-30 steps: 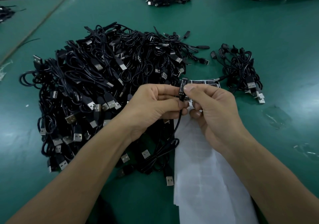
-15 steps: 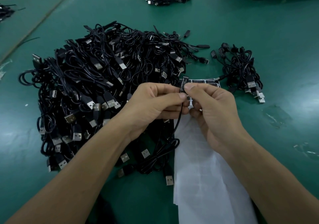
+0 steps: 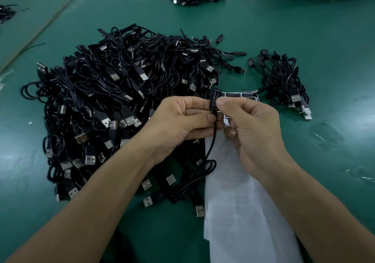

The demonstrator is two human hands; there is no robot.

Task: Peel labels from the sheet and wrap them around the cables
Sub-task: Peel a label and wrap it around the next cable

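1. Working on the green table (image 3: pixel 284 29), you have little bare room between the piles, so anything you drop could slide in among unlabelled stock.
2. The big pile of cables (image 3: pixel 121 100) lies just left of your hands, and the cable you hold trails down to its near edge. Lift sharply and its loops may snag and drag neighbours along.
3. The label sheet (image 3: pixel 239 212) lies under your right forearm, with its few remaining labels at the far end. Your arm could crease or shift it and spoil the next peel.
4. The small pile (image 3: pixel 284 84), right of the sheet, looks like the finished lot. A short toss could land on the sheet instead.
5. Your left hand (image 3: pixel 182 120) pinches the cable's black block between thumb and forefinger. Your right hand (image 3: pixel 249 125) pinches it from the other side, its other fingers curled.
6. The cable (image 3: pixel 211 145) hangs between your hands, above the far end of the sheet. A loose pinch lets the block twist.
7. The label (image 3: pixel 213 100) runs lengthwise on the block. If you press it down askew, it probably sets crooked or wrinkled, or lifts on your thumb.
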